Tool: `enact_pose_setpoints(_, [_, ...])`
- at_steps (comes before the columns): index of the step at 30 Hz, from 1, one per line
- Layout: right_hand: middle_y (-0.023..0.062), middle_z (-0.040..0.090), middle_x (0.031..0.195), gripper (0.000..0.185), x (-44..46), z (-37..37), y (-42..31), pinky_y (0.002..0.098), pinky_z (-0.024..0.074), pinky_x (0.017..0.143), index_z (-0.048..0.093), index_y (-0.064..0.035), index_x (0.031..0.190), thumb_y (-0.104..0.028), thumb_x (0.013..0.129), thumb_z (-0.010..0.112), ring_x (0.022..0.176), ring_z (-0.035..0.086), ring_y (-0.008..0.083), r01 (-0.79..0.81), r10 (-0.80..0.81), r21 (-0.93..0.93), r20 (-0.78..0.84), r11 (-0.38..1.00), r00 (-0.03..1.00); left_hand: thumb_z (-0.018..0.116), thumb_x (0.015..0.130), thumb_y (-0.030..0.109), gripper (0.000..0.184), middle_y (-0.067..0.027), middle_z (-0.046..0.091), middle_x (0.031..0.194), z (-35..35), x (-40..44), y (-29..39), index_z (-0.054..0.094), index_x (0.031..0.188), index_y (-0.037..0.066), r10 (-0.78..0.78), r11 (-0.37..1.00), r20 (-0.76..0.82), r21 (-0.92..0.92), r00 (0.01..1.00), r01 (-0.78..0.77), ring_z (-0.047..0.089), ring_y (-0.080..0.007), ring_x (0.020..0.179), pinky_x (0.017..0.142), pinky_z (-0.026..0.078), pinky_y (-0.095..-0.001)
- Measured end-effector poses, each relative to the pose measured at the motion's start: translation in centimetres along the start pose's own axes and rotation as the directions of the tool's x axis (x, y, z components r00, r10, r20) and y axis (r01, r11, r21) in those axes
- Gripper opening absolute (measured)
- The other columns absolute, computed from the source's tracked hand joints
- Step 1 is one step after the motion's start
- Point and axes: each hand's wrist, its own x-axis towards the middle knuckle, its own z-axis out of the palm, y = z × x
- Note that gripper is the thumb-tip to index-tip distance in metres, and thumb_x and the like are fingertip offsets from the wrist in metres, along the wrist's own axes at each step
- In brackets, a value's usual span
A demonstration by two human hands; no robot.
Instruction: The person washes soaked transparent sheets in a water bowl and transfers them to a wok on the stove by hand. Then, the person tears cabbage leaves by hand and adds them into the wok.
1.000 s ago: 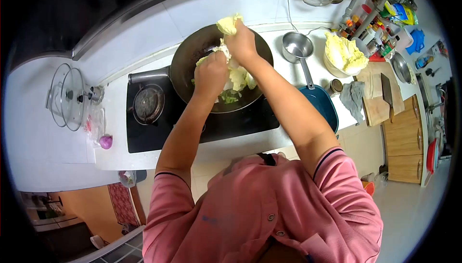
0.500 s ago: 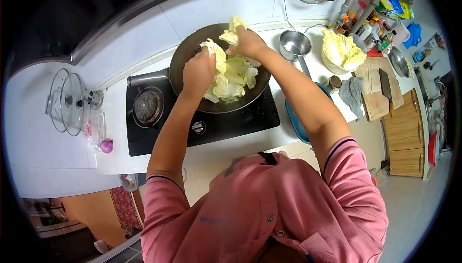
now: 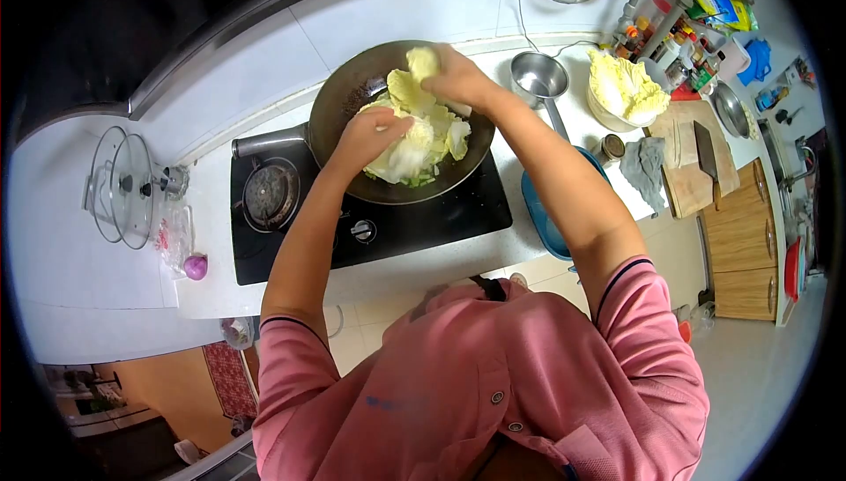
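Over the dark wok, my right hand pinches a pale yellow napa cabbage leaf, slightly smeared by motion. Lower and to the left, my left hand has its fingers curled together, with a pale piece of cabbage at the fingertips. Just below that hand, a whitish piece is blurred. Torn cabbage pieces lie heaped in the wok, with bits of chopped green at the near edge of the heap.
The wok sits on a black gas hob. To the right are a steel saucepan, a bowl of cabbage leaves, a blue basin, a grey cloth and a knife on a cutting board. An onion lies left.
My left hand has moved down and slightly right, and the leaf it held up is lower and smaller. My right hand stays near the same place, its leaf now hanging toward the wok.
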Motion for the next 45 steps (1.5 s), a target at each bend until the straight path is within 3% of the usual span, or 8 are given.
enact_pose_setpoints(6, [0.0229,0.066,0.097,0.019,-1.3,1.4,1.2,0.0448,0.0513,0.082,0.062,0.0002,0.096,-0.005,0.077,0.06,0.092,0.064,0.0387,0.026,-0.007,-0.397,0.05,0.918,0.999,0.069,0.083,0.027,0.042,-0.0155,0.056,0.131,0.0,1.1,-4.9,0.064,0.119,0.007,0.204,0.957,-0.02,0.216,0.979,-0.195,0.05,-0.0355,0.124,0.102,0.04,-0.0399])
enact_pose_setpoints(9, [0.0181,0.068,0.095,0.024,-2.6,0.4,0.5,0.0422,0.0522,0.081,0.067,-0.0043,0.102,-0.01,0.079,0.062,0.089,0.065,0.0361,0.039,-0.007,-0.329,0.097,0.943,0.995,0.068,0.081,0.027,0.044,-0.0146,0.055,0.133,1.1,0.0,-2.4,0.062,0.123,0.015,-0.103,0.625,-0.012,0.777,0.995,0.074,0.045,-0.0379,0.128,0.105,0.037,-0.0456])
enact_pose_setpoints(18, [0.0159,0.07,0.093,0.031,-7.7,-9.0,2.1,0.0356,0.0525,0.078,0.068,-0.0035,0.105,-0.025,0.083,0.065,0.084,0.068,0.0284,0.041,-0.042,-0.015,-0.048,0.999,0.998,0.074,0.076,0.036,0.044,-0.0144,0.054,0.131,4.9,1.0,-1.8,0.069,0.116,0.02,0.106,0.726,0.16,0.662,0.981,-0.187,0.043,-0.0316,0.129,0.101,0.038,-0.0469])
enact_pose_setpoints(25, [0.0088,0.069,0.081,0.028,-13.4,-15.1,7.4,0.0288,0.0523,0.066,0.067,0.0001,0.105,-0.022,0.087,0.066,0.072,0.065,0.0138,-0.189,0.211,0.174,-0.118,0.966,0.97,0.074,0.074,0.027,0.026,-0.0138,0.059,0.118,7.5,2.7,0.9,0.074,0.093,0.01,0.223,0.42,0.102,0.887,0.97,-0.19,0.047,-0.0326,0.121,0.1,0.036,-0.0464])
enact_pose_setpoints(29, [0.0045,0.066,0.077,0.026,-16.5,-17.3,12.0,0.0255,0.0499,0.057,0.066,0.0001,0.104,-0.021,0.088,0.065,0.067,0.062,0.0102,-0.295,0.336,0.285,-0.105,0.912,0.936,0.065,0.077,0.013,0.013,-0.0149,0.062,0.113,10.1,4.1,7.0,0.07,0.085,0.004,0.59,0.537,-0.045,0.767,0.806,-0.35,0.05,-0.0328,0.118,0.1,0.037,-0.0465])
enact_pose_setpoints(39, [0.0108,0.067,0.082,0.036,-19.9,-23.8,23.4,0.0284,0.0524,0.051,0.062,0.0004,0.114,-0.016,0.082,0.065,0.061,0.065,0.016,-0.469,0.55,0.287,-0.408,0.835,0.729,0.07,0.076,0.012,0.02,-0.0154,0.062,0.113,22.2,4.1,17.1,0.069,0.094,0.004,0.605,0.743,-0.022,0.373,0.796,-0.555,0.056,-0.0361,0.109,0.094,0.043,-0.0452])
enact_pose_setpoints(43, [0.026,0.06,0.114,0.07,-18.3,-27.2,29.8,0.0416,0.0527,0.083,0.045,-0.0021,0.134,-0.035,0.078,0.069,0.098,0.064,0.0331,-0.619,0.387,-0.216,-0.615,0.755,0.687,0.067,0.078,0.012,0.018,-0.0148,0.061,0.115,25.6,3.6,18.6,0.069,0.095,0.005,0.532,0.826,-0.03,0.241,0.846,-0.51,0.053,-0.0343,0.113,0.098,0.038,-0.0444])
enact_pose_setpoints(45, [0.0307,0.052,0.125,0.09,-16.6,-28.3,31.1,0.0438,0.0459,0.095,0.032,-0.0038,0.142,-0.046,0.073,0.072,0.112,0.056,0.0412,-0.674,0.523,-0.104,-0.548,0.732,0.653,0.067,0.079,0.012,0.019,-0.0151,0.061,0.115,26.7,3.3,18.9,0.069,0.096,0.004,0.522,0.838,-0.053,0.214,0.851,-0.501,0.053,-0.0345,0.112,0.097,0.039,-0.0446])
